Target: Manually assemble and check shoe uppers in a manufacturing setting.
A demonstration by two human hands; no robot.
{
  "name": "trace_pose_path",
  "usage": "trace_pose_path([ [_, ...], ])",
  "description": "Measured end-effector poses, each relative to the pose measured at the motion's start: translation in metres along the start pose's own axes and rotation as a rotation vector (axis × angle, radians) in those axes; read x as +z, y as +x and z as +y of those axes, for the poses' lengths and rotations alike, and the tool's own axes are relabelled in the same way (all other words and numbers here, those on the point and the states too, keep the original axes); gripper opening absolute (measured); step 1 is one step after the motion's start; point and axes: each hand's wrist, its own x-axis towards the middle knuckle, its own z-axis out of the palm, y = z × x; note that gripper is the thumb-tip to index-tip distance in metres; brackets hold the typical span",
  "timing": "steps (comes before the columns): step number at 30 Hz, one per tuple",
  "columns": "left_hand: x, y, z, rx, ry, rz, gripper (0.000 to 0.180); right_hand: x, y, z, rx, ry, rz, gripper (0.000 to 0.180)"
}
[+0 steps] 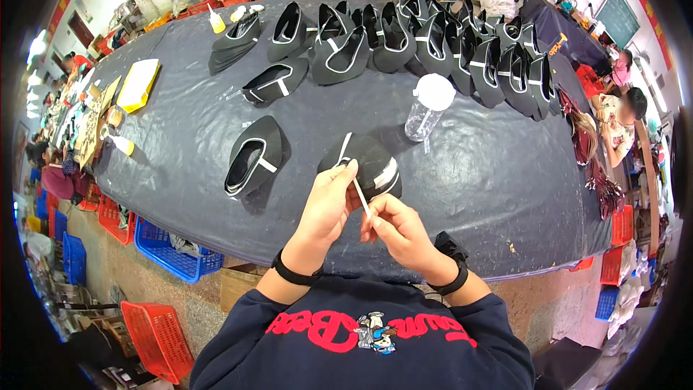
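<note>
Between left hand [329,198] and right hand [395,225], both pinching, a narrow, flat white strip [362,193] is running. Straightening seems underway, next needing even tension.

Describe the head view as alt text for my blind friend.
A person's left hand and right hand pinch a thin white strip by a rounded black piece over a dark table. Beyond are a white-lidded clear bottle and many black shoe pieces with white edging.
</note>
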Motion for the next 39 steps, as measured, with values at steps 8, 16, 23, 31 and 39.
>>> trace_pose_path([
  [8, 0.015, -0.009, -0.008, 0.507, 0.801, 0.291, 0.042, -0.022, -0.003, 0.01, -0.038, -0.185, 0.126, 0.004],
  [16, 0.011, -0.003, -0.017, 0.668, 0.92, 0.325, 0.041, -0.024, 0.002, 0.001, -0.262, -0.519, 0.14, 0.01],
  [23, 0.0, -0.001, -0.016, 0.215, 0.358, 0.127, 0.035, -0.018, 0.012, -0.025, -0.796, -1.139, 0.301, 0.021],
  [31, 0.005, -0.013, 0.008, 0.149, 0.177, -0.201, 0.033, -0.035, 0.012, -0.029, -0.61, -0.907, 0.238, 0.022],
  [39, 0.001, -0.013, 0.006, 0.135, 0.156, -0.061, 0.042, -0.041, 0.015, -0.03, -0.84, -1.194, 0.169, 0.023],
])
